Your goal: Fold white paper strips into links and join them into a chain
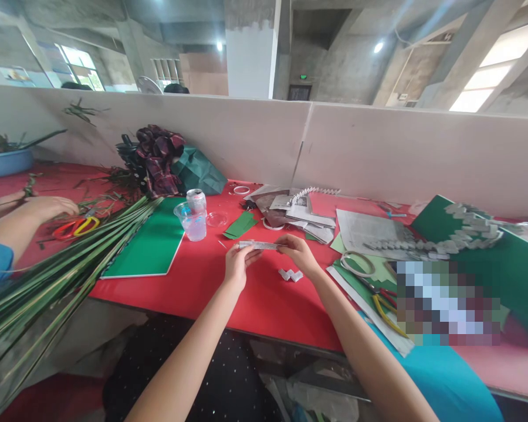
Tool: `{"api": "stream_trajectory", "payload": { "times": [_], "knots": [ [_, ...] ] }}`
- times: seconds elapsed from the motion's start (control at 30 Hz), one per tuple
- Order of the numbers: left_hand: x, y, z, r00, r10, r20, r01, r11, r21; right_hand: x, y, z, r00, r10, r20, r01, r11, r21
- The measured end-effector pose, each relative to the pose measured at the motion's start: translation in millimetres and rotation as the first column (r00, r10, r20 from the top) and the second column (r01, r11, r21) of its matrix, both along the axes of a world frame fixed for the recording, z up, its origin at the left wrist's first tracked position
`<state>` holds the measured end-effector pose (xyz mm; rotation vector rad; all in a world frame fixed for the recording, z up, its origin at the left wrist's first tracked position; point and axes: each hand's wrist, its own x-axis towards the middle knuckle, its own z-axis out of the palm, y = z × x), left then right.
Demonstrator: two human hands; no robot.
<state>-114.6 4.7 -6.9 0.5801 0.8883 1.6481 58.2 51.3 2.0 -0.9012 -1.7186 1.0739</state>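
Note:
My left hand (239, 262) and my right hand (297, 252) both pinch a narrow folded strip of newsprint paper (259, 245), held level just above the red table (264, 299). The left hand grips its left end, the right hand its right end. Two small folded paper pieces (290, 274) lie on the table just below my right hand. Sheets of newspaper (365, 231) and a long chain of folded paper links (444, 237) lie to the right.
A clear plastic cup and a drink can (193, 214) stand left of my hands beside a green board (152, 246). Long green leaves (57, 275) stretch off the left edge. Another person's arm (22, 217) rests far left near orange scissors (74, 227). Scissors (385, 305) lie to the right. A low partition wall (356, 146) backs the table.

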Motion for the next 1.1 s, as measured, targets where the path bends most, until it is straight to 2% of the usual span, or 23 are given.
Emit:
{"api": "stream_trajectory", "payload": {
  "times": [0.27, 0.37, 0.47, 0.6, 0.73, 0.8, 0.87, 0.97, 1.1],
  "knots": [
    [-2, 0, -2.1, 0.999, -0.013, -0.036, 0.014, 1.0, 0.022, 0, 0, 1.8, 0.999, -0.03, 0.011, 0.031, 0.999, -0.02],
    [-3, 0, -3.3, 0.992, -0.061, -0.113, 0.061, 0.998, -0.01, 1, 2, 0.2, 0.997, -0.081, -0.021, 0.08, 0.996, -0.031],
    [-1, -2, -1.8, 0.958, -0.102, -0.268, 0.09, 0.994, -0.059, 5, 6, -2.6, 0.989, -0.137, -0.048, 0.137, 0.991, -0.01],
    [3, -6, 1.1, 0.862, -0.081, -0.5, 0.05, 0.996, -0.074, 9, 7, -1.6, 0.989, -0.14, -0.038, 0.141, 0.989, 0.031],
    [1, -8, 1.7, 0.666, -0.057, -0.744, 0.067, 0.998, -0.016, 8, 2, 4.3, 0.994, -0.106, -0.037, 0.108, 0.993, 0.052],
    [1, -8, 1.8, 0.607, -0.079, -0.791, 0.127, 0.992, -0.002, 8, 1, 5.9, 0.995, -0.091, -0.046, 0.094, 0.994, 0.06],
    [1, -7, 2.0, 0.627, -0.143, -0.765, 0.235, 0.972, 0.011, 8, 1, 5.7, 0.995, -0.075, -0.058, 0.08, 0.993, 0.082],
    [5, -8, 2.5, 0.696, -0.283, -0.659, 0.383, 0.924, 0.008, 9, 2, 3.7, 0.996, -0.063, -0.063, 0.071, 0.987, 0.143],
    [11, -11, 4.0, 0.737, -0.404, -0.543, 0.444, 0.894, -0.062, 8, 2, 3.5, 0.994, -0.067, -0.082, 0.08, 0.983, 0.168]
  ]
}}
